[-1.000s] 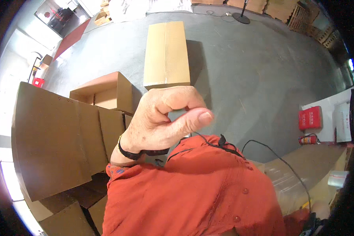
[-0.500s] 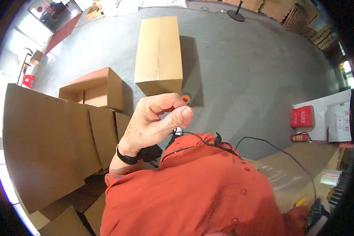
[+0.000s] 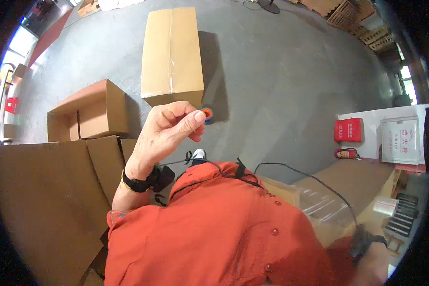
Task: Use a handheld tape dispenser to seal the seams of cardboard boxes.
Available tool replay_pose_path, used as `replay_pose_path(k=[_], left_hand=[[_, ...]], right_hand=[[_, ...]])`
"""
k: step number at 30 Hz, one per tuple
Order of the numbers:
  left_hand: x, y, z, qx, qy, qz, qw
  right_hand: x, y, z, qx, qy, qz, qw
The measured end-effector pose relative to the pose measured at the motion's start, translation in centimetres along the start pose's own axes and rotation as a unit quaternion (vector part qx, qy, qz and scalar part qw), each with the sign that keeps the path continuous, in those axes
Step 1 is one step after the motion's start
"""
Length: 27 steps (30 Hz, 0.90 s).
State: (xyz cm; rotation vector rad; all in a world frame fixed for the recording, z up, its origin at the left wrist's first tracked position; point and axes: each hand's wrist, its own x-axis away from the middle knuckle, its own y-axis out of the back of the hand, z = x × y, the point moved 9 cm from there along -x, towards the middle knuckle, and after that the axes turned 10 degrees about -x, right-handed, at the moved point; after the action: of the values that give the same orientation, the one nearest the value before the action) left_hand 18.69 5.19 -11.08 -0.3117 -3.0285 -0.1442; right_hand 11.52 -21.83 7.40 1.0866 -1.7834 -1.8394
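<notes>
Up front, left hand (image 3: 169, 128) curled — pinching small orange object (image 3: 207, 113), right hand unseen

A sealed, oblong brown carton (image 3: 172, 50) lies on the grey floor (image 3: 281, 71). An open brown carton (image 3: 88, 112) stands left of it. Right, a red sign (image 3: 347, 130) and a white sign (image 3: 403, 139) hang on a white wall.

Orange-red button-up shirt (image 3: 224, 233) fills lower centre of frame; small matching round buttons down the front, short sleeve hemmed at lower left. Left hand (image 3: 169, 128), centre frame: black band (image 3: 134, 183) on wrist with dark boxy unit attached. Thin black cable (image 3: 291, 170) loops over shirt toward lower right. Right wrist, lower right: black strap (image 3: 364, 240).
</notes>
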Motion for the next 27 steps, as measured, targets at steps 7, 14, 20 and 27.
replay_pose_path(k=[7,14,20,27], left_hand=[[-6.1,3.0,10.5,0.032,0.072,0.026,0.997],[-7.7,5.4,28.1,-0.228,0.244,-0.050,0.941],[-7.7,0.1,43.2,-0.315,0.344,0.012,0.885],[-1.4,-7.7,60.3,-0.360,0.447,0.120,0.810]], right_hand=[[-4.3,-3.6,-1.7,0.043,0.033,0.034,0.998],[-10.6,-18.4,-11.0,-0.225,0.083,-0.020,0.971],[-7.4,-46.7,-17.7,-0.337,0.010,0.081,0.938],[-2.1,-74.0,-13.0,-0.440,-0.093,0.278,0.849]])
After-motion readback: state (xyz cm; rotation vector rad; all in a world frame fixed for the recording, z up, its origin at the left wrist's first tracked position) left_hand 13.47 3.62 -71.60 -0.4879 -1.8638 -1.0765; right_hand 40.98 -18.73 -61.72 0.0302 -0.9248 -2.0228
